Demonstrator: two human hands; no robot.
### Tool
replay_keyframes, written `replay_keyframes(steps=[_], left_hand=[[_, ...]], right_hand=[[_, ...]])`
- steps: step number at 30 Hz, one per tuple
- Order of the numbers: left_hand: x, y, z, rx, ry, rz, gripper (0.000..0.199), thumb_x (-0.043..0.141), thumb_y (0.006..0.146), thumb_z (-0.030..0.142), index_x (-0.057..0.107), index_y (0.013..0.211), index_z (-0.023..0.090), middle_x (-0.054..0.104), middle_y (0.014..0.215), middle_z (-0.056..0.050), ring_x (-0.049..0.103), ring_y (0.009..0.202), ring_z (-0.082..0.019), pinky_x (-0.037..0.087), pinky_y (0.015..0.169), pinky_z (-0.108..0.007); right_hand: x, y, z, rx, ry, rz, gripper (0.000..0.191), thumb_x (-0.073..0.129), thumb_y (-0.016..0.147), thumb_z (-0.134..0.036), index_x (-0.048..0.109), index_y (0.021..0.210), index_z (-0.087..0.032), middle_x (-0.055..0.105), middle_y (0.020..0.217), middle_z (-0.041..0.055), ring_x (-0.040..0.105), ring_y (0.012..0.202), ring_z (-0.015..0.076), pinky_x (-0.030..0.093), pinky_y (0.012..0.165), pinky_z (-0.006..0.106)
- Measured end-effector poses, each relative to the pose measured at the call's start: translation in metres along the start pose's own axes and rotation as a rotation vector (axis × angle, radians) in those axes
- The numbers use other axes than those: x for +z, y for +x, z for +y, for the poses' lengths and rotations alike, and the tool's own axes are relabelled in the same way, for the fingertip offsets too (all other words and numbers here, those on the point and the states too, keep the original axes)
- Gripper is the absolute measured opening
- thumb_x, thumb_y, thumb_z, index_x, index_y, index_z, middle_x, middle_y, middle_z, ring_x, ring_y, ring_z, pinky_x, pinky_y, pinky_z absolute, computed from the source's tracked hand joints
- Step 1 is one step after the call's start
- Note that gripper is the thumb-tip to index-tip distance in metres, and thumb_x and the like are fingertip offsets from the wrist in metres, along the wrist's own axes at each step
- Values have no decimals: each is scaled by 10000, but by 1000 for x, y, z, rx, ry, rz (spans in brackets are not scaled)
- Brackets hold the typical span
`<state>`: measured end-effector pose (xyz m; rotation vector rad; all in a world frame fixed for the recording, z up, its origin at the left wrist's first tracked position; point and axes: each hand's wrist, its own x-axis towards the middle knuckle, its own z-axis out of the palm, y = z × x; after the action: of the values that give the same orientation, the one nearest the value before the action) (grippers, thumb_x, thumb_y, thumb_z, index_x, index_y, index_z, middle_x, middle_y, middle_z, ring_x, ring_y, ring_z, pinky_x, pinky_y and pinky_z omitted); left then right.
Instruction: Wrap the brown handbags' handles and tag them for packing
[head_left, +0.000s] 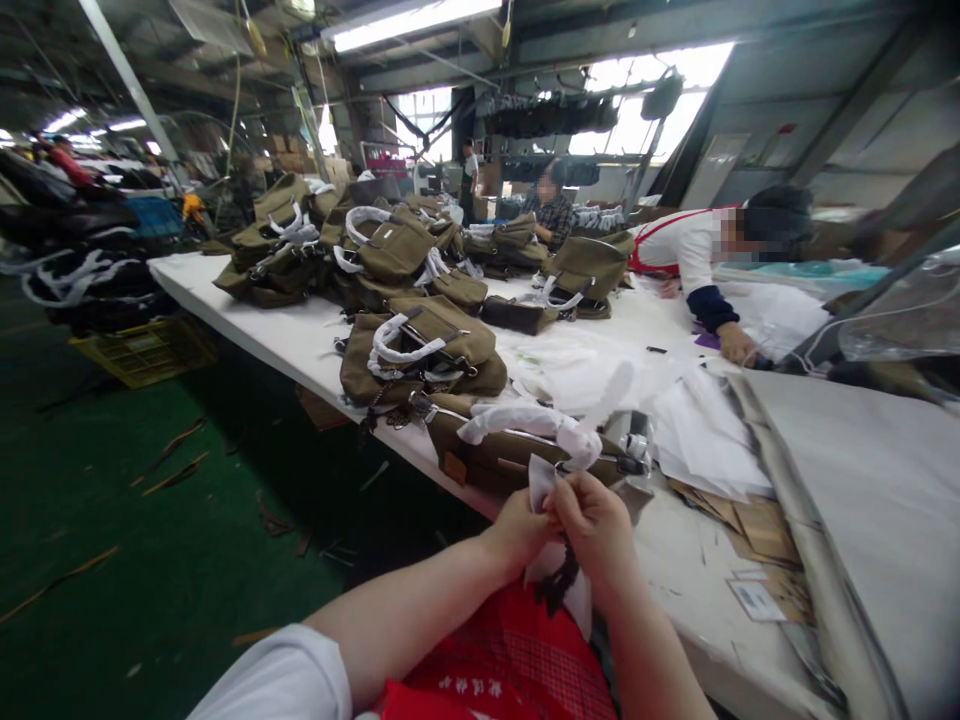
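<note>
Just in front of me an olive handbag point(480, 450) stands on the table's near edge, its zipper along the top and its handle point(517, 420) wrapped in white. Beside that handle's near end, my left hand point(521, 530) and my right hand point(596, 515) meet, fingers closed in a pinch. A piece of white paper point(541, 482) sticks up between them and shows again below. A dark, chain-like piece point(556, 585) dangles under the fingers; what it joins to is hidden. The fingertips partly cover whatever else they grip.
Another olive bag point(427, 350) lies just beyond, with a heap of bags point(300, 240) farther left. White sheets point(705, 430) and brown cardboard point(765, 530) are at right. Across the table a co-worker's hand point(739, 345) rests near white material. A yellow crate point(142, 350) stands on the green floor.
</note>
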<state>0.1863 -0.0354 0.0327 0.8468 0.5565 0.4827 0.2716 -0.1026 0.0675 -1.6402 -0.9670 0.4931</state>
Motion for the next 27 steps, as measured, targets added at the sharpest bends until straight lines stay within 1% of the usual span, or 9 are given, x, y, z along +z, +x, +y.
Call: replay_keyframes(steps=[3, 7, 10, 14, 16, 18, 20, 23, 27], left_hand=[[-3, -3, 2, 28, 50, -11, 453, 864, 550, 431, 697, 812, 102, 665, 735, -42, 575, 657, -149, 433, 650, -277], [-12, 2, 9, 22, 60, 19, 358, 802, 618, 396, 708, 808, 107, 690, 773, -59, 602, 685, -161, 455, 667, -281], [-15, 7, 10, 59, 47, 18, 327, 790, 621, 387, 697, 764, 108, 678, 738, -46, 589, 676, -148, 448, 663, -267], [-16, 11, 11, 62, 19, -8, 353, 773, 641, 395, 701, 806, 92, 688, 783, -64, 599, 710, -159, 456, 710, -283], [-16, 11, 11, 62, 27, -21, 351, 762, 656, 391, 693, 816, 87, 683, 792, -68, 598, 720, -162, 455, 720, -287], [-16, 10, 9, 78, 71, -21, 346, 755, 673, 392, 678, 824, 90, 673, 789, -59, 588, 721, -156, 449, 714, -280], [-15, 9, 5, 117, 126, -25, 363, 742, 705, 412, 664, 873, 100, 664, 801, -46, 579, 730, -151, 445, 708, -272], [-12, 5, 0, 223, 210, -34, 392, 692, 785, 444, 639, 1011, 127, 662, 872, -41, 585, 792, -160, 459, 739, -276], [-11, 1, 1, 326, 302, -55, 356, 605, 875, 443, 621, 1087, 157, 650, 885, -36, 593, 815, -164, 472, 781, -289]], right_hand=[[-2, -1, -8, -56, -127, 134, 391, 519, 889, -497, 506, 613, -221, 507, 519, -20, 450, 492, 128, 352, 486, 245], [-26, -15, -6, -84, -350, 392, 459, 536, 849, -616, 479, 618, -223, 461, 525, -27, 426, 497, 127, 339, 508, 260], [-40, -25, 4, 22, -572, 369, 506, 568, 751, -726, 511, 685, -227, 530, 574, -10, 506, 528, 160, 368, 531, 286], [-48, -30, 27, 146, -515, 412, 647, 640, 657, -747, 559, 1012, -212, 675, 862, 56, 633, 679, 222, 469, 616, 331], [-49, -31, 36, 157, -388, 326, 636, 635, 683, -723, 565, 1032, -196, 679, 884, 69, 633, 674, 214, 484, 612, 326], [-46, -31, 40, 140, -241, 141, 472, 567, 785, -671, 572, 808, -199, 618, 681, 22, 565, 568, 168, 448, 549, 285], [-37, -29, 38, 79, -135, 13, 445, 506, 871, -593, 483, 637, -215, 481, 529, -28, 467, 496, 130, 383, 495, 251], [-15, -23, 27, -41, -147, -17, 402, 518, 893, -519, 476, 637, -212, 452, 536, -38, 431, 505, 116, 339, 481, 234], [5, -7, 11, -67, -223, -30, 397, 518, 889, -516, 529, 641, -206, 486, 529, -24, 439, 506, 124, 332, 470, 233]])
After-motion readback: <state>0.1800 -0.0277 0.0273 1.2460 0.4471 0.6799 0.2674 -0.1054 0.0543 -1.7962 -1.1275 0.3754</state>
